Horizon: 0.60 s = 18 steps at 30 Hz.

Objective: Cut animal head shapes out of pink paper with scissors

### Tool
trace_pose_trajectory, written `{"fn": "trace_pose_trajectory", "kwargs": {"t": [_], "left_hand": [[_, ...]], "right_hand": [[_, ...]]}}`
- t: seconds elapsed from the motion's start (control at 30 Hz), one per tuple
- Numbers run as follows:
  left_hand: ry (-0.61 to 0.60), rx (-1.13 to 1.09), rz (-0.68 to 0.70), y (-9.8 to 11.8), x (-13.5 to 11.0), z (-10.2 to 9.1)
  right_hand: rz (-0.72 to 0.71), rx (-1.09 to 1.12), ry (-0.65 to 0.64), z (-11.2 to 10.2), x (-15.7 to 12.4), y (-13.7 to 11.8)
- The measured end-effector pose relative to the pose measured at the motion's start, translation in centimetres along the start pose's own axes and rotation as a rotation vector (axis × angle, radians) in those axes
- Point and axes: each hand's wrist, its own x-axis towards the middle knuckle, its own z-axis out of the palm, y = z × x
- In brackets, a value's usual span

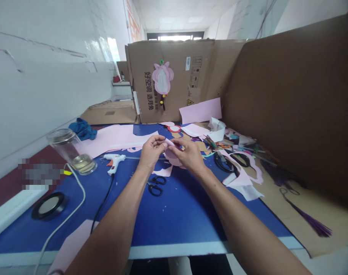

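Observation:
Between my two hands is a small rolled or folded piece of pink foam sheet (169, 142), pinched from both sides above the blue table. My left hand (152, 151) closes its thumb and fingers on the left end. My right hand (188, 152) grips the right side, its fingertips partly hidden. Below the hands lies a pink cut-out shape (175, 158), mostly covered by them. Black-handled scissors (156, 186) rest nearer to me, close to a pink scrap (164, 172). A white hot glue gun (115, 162) lies left of my left hand.
At left stand a glass jar (73, 152), a roll of black tape (49, 206) and a white cable (79, 194). Scraps and larger scissors (224, 162) crowd the right. Cardboard walls (202, 76) enclose the back and right; a pink flower-shaped ornament (162, 78) hangs there.

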Motion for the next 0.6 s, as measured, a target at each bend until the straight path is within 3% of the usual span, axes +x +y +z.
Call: {"fn": "trace_pose_trajectory", "kwargs": {"t": [0.2, 0.6], "left_hand": [[-0.047, 0.215, 0.151, 0.15, 0.46, -1.03], [-0.083, 0.17, 0.113, -0.31, 0.33, -0.82]], "right_hand": [[0.037, 0.036, -0.065, -0.16, 0.22, 0.2], [0.08, 0.108, -0.072, -0.07, 0.2, 0.29]]}}
